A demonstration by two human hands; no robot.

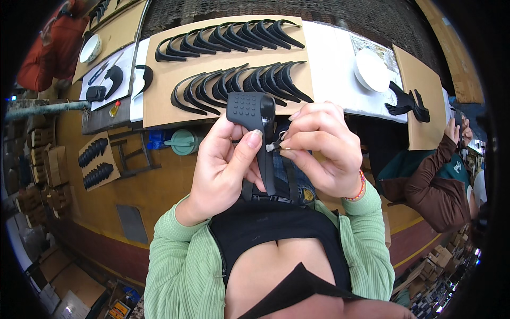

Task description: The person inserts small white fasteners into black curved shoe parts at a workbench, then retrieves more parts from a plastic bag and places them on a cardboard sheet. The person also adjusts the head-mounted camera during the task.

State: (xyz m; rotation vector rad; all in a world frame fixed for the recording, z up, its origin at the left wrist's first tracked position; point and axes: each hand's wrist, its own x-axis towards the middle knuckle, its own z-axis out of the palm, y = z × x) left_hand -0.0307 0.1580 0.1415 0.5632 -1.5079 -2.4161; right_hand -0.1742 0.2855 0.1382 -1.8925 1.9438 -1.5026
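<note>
My left hand [226, 159] grips a black curved rubber-like piece [269, 159], raised in front of my chest. Its wide upper end has a dotted texture, and a narrower part runs down past my thumb. Close beside it on the right, my right hand [321, 143] is closed in a pinch. Between its fingertips is a small slim thing with a whitish tip [272, 147], which points at the edge of the black piece. Whether the tip touches that edge I cannot tell, and my fingers cover most of this small thing.
On the table ahead, a brown board [159, 95] bears two rows of black curved pieces [228, 40]. A white bowl [371, 72] stands to its right. A teal lidded container [183, 142] sits below the table edge. Co-workers are at far left and at right, one in a brown sleeve [433, 181].
</note>
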